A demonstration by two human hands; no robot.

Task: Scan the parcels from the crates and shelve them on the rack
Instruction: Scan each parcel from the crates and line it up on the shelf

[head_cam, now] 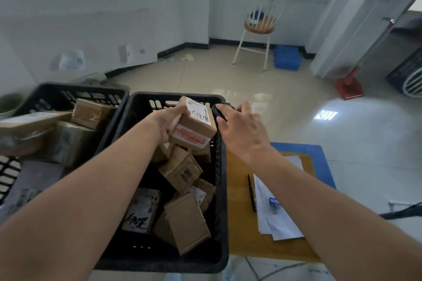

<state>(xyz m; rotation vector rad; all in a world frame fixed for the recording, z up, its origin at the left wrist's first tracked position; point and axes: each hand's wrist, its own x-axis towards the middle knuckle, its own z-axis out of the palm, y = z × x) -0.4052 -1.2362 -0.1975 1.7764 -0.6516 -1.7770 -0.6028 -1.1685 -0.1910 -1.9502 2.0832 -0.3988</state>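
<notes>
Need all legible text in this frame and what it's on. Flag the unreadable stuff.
"1-2": printed on the parcel lying low in the near crate.
Black handwriting on that same parcel: not legible.
Held parcel, gripped by the left hand: handwritten marker characters and red printed tape, both too blurred to read.
Wall papers: too blurred.
Other parcel labels: too small.

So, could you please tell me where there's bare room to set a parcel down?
Bare wood on the small table, between the black crate and the pen. Its right side holds papers and a binder clip. Both crates are crowded with parcels.
</notes>
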